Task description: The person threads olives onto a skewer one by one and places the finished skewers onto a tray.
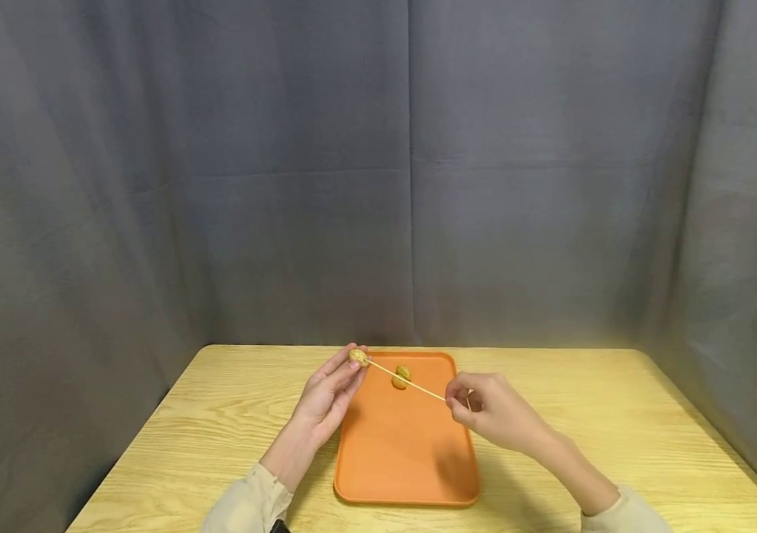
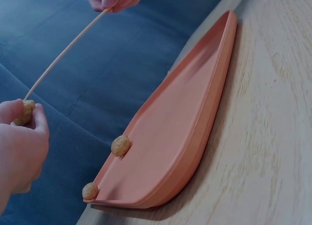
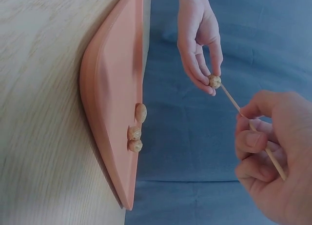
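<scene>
A small rough yellow-brown ball (image 1: 359, 358) is pinched between the thumb and fingers of my left hand (image 1: 326, 397), above the tray's far left corner. My right hand (image 1: 494, 409) grips a thin wooden skewer (image 1: 411, 383) over the tray's right side. The skewer slants up from the right hand to the left, and its far end meets the held ball. In the right wrist view, its near end (image 3: 277, 164) runs back under the palm. More such balls (image 3: 141, 112) lie close together on the orange tray (image 1: 405, 451), at its far end.
Below both hands, the raised-rim tray stands lengthwise on a light wood-grain table (image 1: 231, 429). Grey-blue curtains (image 1: 298, 185) hang behind the table and along both sides.
</scene>
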Tool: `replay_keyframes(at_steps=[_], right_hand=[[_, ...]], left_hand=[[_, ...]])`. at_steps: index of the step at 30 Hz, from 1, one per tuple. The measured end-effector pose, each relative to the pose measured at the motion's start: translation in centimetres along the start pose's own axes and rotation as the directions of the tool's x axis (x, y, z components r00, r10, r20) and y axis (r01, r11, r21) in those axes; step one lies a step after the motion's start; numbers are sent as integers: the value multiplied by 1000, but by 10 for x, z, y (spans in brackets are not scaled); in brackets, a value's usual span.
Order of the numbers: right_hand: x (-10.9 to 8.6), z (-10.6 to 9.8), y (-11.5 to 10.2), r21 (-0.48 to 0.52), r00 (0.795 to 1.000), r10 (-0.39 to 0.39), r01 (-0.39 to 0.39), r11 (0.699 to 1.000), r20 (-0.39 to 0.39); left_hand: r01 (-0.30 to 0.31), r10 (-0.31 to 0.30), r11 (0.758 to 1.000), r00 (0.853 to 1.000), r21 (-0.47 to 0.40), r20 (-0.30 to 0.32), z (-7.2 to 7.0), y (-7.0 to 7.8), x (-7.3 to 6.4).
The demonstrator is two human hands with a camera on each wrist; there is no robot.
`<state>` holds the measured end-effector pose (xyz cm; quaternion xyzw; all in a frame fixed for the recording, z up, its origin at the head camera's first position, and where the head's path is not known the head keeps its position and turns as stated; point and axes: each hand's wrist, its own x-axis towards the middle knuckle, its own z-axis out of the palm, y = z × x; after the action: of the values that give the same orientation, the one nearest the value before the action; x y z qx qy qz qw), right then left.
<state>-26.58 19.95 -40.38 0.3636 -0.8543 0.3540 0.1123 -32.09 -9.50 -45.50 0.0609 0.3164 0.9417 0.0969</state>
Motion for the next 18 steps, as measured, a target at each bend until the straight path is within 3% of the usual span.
replay_keyframes(at_steps=[9, 18], right_hand=[[1, 2, 1, 52, 999, 27, -29, 998, 39], [0, 3, 0, 63, 998, 43, -46, 997, 54]], left_hand=[[-16, 16, 1000, 1000, -5, -13, 0, 1, 0], [-27, 27, 996, 1000, 87, 11, -2, -4, -2]])
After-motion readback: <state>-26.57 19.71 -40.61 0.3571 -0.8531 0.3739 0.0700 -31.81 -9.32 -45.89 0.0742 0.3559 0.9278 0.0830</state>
